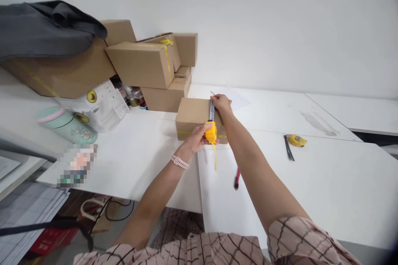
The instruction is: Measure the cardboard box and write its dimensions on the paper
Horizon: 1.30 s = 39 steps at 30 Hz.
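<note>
A small cardboard box (192,118) sits on the white table (311,182) in front of me. My left hand (197,136) is closed round a yellow tape measure case (211,132) at the box's near edge. The tape blade (212,112) runs across the box top to the far edge. There my right hand (221,102) pinches the blade's end down against the box. A yellow wrist strap hangs from the case.
A stack of cardboard boxes (146,64) stands behind, with a dark cloth (46,25) over the left one. A white carton (99,105) and a green flask (66,126) lie left. A red pen (237,178), a second yellow tape measure (297,140) and paper (234,97) lie right.
</note>
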Each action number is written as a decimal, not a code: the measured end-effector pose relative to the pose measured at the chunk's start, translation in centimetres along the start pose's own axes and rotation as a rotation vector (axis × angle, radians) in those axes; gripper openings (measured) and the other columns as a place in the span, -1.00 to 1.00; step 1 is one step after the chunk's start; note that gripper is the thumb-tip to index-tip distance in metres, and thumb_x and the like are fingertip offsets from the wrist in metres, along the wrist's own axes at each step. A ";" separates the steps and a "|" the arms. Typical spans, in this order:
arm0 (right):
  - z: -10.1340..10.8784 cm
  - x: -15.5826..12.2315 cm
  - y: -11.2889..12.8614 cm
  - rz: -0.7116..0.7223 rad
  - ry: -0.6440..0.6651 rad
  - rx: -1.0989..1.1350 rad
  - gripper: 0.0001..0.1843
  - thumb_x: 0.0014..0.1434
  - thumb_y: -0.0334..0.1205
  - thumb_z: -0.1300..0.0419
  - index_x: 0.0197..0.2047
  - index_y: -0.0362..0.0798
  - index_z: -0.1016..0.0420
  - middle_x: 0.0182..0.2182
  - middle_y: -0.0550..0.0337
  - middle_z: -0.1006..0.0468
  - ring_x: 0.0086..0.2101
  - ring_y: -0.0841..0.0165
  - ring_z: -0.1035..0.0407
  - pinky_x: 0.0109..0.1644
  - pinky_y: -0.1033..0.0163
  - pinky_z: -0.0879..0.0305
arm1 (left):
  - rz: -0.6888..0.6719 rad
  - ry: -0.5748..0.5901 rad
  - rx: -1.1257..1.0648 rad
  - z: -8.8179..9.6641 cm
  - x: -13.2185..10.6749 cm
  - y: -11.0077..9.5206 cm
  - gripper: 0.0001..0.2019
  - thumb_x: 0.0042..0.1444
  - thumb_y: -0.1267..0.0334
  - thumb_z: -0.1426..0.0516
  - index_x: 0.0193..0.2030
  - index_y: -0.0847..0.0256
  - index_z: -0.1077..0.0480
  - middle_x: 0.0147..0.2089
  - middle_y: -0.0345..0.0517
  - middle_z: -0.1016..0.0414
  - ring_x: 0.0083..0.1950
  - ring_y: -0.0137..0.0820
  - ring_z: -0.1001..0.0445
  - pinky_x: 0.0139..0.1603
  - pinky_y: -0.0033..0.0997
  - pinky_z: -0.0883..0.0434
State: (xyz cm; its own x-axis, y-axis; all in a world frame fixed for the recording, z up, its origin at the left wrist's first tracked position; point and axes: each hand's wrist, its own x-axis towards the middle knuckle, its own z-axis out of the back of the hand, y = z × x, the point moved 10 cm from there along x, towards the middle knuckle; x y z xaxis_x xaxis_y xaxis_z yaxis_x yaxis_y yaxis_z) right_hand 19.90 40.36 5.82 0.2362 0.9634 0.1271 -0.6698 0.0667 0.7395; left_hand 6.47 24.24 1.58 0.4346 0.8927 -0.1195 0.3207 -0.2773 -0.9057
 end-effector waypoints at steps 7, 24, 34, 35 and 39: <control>0.1 -0.4 0.3 -0.010 -0.010 -0.032 -0.76 0.26 -0.11 -0.12 -0.18 -0.02 -0.56 -0.17 -0.08 -0.62 0.06 0.04 -0.25 0.18 -0.06 -0.14 | 0.026 -0.007 -0.026 0.1 0.1 0.3 -0.65 0.18 0.02 -0.20 -0.10 0.30 -0.40 -0.22 -0.01 -0.54 -0.37 -0.34 -0.58 -0.14 -0.17 -0.58; 7.8 -6.0 -7.9 -0.016 -0.074 0.382 -0.12 0.27 0.46 0.18 0.28 -0.04 -0.39 0.21 -0.17 -0.44 0.18 0.06 -0.34 0.22 -0.07 -0.30 | -0.384 -0.362 0.168 9.3 -7.8 -4.2 -0.44 -0.08 0.11 -0.39 0.04 0.14 -0.32 -0.12 -0.16 -0.52 -0.29 -0.38 -0.59 -0.18 -0.30 -0.55; 3.2 -13.8 -4.3 0.092 0.316 0.459 -0.22 0.24 0.30 -0.15 0.40 0.09 -0.27 0.36 0.01 -0.31 0.23 0.05 -0.33 0.10 -0.02 -0.49 | -0.338 -0.321 0.131 10.3 -3.9 -4.1 -0.53 -0.04 0.09 -0.39 -0.08 0.19 -0.32 -0.18 -0.14 -0.49 -0.27 -0.40 -0.57 -0.16 -0.25 -0.56; 3.5 -13.7 -4.2 0.105 0.287 0.424 -0.22 0.23 0.28 -0.17 0.39 0.08 -0.29 0.36 0.01 -0.30 0.22 0.06 -0.34 0.13 -0.03 -0.47 | -0.385 -0.349 0.141 10.8 -4.1 -5.0 -0.52 -0.06 0.12 -0.41 -0.07 0.18 -0.32 -0.17 -0.14 -0.50 -0.27 -0.41 -0.56 -0.17 -0.27 -0.56; 3.9 -14.1 -5.2 0.124 0.230 0.318 -0.15 0.21 0.33 -0.16 0.43 0.09 -0.23 0.39 -0.01 -0.25 0.24 0.03 -0.31 0.27 -0.10 -0.33 | -0.465 -0.426 0.197 14.2 -4.5 -7.5 -0.46 -0.12 0.19 -0.43 -0.02 0.15 -0.33 -0.11 -0.15 -0.51 -0.29 -0.44 -0.54 -0.22 -0.33 -0.57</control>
State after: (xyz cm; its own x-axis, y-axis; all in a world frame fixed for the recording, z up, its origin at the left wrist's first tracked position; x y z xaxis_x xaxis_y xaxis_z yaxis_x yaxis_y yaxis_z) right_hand 22.82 25.36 2.75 -0.0202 0.9944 0.1035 -0.4235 -0.1023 0.9001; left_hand -9.83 27.33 3.16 -0.0957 0.9775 0.1882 0.2175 0.2051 -0.9543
